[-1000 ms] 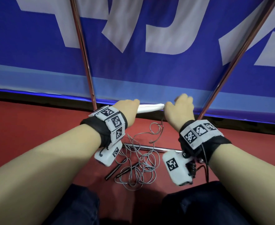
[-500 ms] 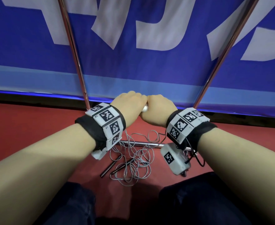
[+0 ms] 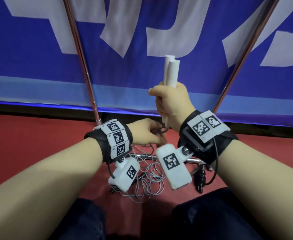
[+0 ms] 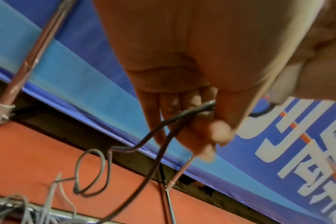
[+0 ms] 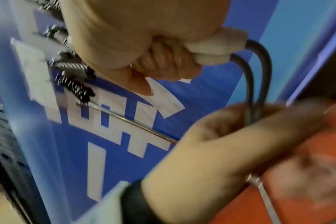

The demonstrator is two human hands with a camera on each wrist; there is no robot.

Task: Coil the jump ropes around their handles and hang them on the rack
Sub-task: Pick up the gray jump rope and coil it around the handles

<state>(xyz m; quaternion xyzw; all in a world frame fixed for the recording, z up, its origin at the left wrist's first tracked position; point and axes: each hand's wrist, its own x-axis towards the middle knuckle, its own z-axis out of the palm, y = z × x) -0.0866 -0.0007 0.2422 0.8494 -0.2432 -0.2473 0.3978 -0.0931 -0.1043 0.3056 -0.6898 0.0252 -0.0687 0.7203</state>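
- The right hand (image 3: 172, 103), in the middle of the head view, is wrapped tight around two white handles (image 3: 171, 71) held side by side and upright, their tops sticking up against the blue banner (image 3: 38, 66).
- The left hand (image 3: 147, 131), just below and left of it, pinches the dark cord (image 4: 163, 125) between thumb and fingers right under the handles; the left wrist view shows two strands running through that pinch.
- From there the cord drops in loose loops to the red floor (image 3: 29, 135), where a second, grey rope (image 3: 147, 181) lies tangled in the lower middle of the frame with dark handles (image 3: 200, 179) beside it.
- The handles look light and rigid, probably smooth plastic, so one fist round both seems the sound grip.
- The cord looks thin, springy and slick; I judge it will kink and try to unwind, so it wants steady tension, taken close to the handle ends.
- The rack shows only as slanting metal poles (image 3: 80, 54) and a low bar (image 3: 142, 156) near the floor; its hanging part lies out of frame.
- No boxes, bins or other containers are in sight.
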